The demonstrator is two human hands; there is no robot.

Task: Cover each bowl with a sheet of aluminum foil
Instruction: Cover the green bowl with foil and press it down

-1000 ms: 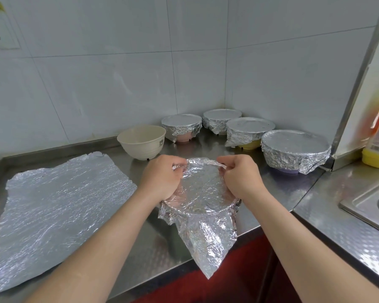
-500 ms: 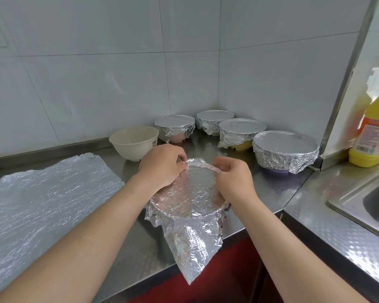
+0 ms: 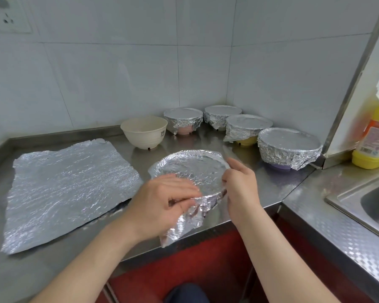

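Left hand (image 3: 162,200) pinching foil (image 3: 190,171) flap, right hand (image 3: 241,189) spread at rim (bowl beneath hidden)

Left hand (image 3: 164,199) at frame centre, palm down, fingers flat and pointing right, thumb pinching beneath. Right hand (image 3: 241,184) just right of it, fingers curled downward, forefinger extended. Both forearms bare, rising from the lower edge.
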